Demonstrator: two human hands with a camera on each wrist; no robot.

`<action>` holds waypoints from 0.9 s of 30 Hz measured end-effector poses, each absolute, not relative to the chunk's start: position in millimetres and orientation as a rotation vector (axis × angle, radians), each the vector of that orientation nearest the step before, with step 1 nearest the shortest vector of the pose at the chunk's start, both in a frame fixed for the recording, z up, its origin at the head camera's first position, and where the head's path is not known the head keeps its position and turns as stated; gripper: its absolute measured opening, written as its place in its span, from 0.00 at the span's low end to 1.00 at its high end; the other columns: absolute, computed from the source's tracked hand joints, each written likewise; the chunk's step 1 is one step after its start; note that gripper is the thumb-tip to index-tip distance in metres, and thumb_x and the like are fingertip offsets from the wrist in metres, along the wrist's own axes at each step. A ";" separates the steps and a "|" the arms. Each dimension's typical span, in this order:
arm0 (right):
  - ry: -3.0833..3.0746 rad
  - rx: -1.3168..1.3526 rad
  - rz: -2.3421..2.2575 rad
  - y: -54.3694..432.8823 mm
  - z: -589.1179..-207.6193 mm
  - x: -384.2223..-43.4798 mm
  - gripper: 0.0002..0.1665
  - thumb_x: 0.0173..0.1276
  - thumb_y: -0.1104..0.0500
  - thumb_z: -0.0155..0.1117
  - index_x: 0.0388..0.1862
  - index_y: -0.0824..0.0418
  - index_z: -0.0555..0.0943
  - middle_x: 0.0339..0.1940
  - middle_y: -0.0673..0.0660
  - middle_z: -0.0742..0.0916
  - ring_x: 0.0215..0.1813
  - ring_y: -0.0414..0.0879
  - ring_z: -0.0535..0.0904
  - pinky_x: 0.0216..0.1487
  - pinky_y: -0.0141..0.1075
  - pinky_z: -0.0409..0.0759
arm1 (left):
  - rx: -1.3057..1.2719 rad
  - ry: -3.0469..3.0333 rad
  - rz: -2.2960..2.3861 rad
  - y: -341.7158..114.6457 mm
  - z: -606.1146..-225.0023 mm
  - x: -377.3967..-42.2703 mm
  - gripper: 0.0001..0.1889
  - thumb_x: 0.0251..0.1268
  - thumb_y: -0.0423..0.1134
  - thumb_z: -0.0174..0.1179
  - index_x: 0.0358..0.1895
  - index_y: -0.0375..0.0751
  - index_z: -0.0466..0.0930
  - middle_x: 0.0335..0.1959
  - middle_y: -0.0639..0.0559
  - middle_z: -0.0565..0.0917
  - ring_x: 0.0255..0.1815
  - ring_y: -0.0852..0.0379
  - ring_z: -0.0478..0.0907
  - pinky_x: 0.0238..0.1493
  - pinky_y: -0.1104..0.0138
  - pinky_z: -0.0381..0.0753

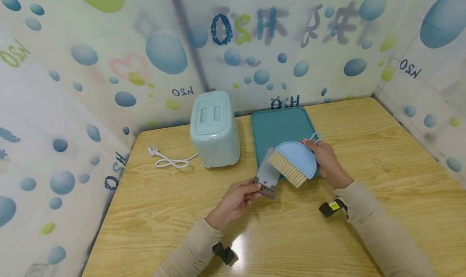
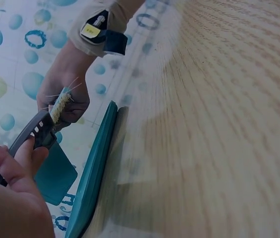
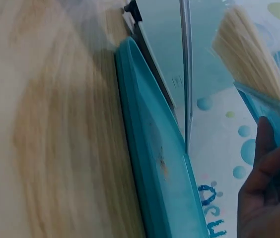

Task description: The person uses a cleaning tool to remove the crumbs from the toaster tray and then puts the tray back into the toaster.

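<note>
My left hand (image 1: pixel 236 198) pinches the brown slotted end of a flat grey crumb tray (image 1: pixel 268 170), thumb on top. My right hand (image 1: pixel 325 159) grips a small light-blue brush (image 1: pixel 298 157) with cream bristles (image 3: pixel 246 54). In the head view the bristles overlap the crumb tray's upper right side. Beneath both lies a teal serving tray (image 1: pixel 280 125) with a raised rim. Small brown crumbs (image 3: pixel 163 166) show on its surface in the right wrist view. The left wrist view shows the slotted end (image 2: pixel 41 130) between thumb and fingers, with the bristles just beyond it.
A pale mint toaster (image 1: pixel 214 135) with a lid on top stands left of the serving tray. Its white cord and plug (image 1: pixel 171 161) lie on the wooden table (image 1: pixel 153 220). A patterned wall sheet (image 1: pixel 255 66) hangs behind the table and along its sides.
</note>
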State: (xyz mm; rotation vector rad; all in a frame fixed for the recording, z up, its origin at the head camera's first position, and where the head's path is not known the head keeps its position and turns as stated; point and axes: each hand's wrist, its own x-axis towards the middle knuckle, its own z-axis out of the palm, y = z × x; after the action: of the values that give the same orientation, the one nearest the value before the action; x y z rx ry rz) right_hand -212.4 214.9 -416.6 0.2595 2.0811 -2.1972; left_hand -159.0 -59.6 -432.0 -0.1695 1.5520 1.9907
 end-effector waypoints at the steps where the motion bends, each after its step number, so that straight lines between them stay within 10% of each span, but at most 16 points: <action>1: 2.052 0.252 -2.199 213.3 -417.3 -211.2 0.10 0.74 0.48 0.54 0.36 0.46 0.82 0.34 0.32 0.82 0.40 0.27 0.76 0.40 0.22 0.77 | -0.167 1.548 1.992 -59.5 -431.6 -159.2 0.24 0.68 0.33 0.56 0.65 0.30 0.69 0.22 0.63 0.86 0.23 0.75 0.79 0.17 0.82 0.65; 27: 1.991 0.111 -2.077 186.9 -425.1 -200.6 0.15 0.73 0.47 0.56 0.43 0.57 0.81 0.32 0.40 0.85 0.33 0.34 0.82 0.35 0.28 0.82 | -0.168 1.572 1.984 -58.9 -433.7 -157.4 0.24 0.67 0.33 0.56 0.65 0.31 0.70 0.22 0.64 0.86 0.24 0.75 0.79 0.18 0.82 0.64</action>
State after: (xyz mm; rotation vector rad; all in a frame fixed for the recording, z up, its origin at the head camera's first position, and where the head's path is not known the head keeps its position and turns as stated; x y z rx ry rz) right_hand -200.6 186.9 -425.1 0.1112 1.9914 -2.0770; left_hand -157.4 -58.9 -433.7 -0.1678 1.5724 1.9839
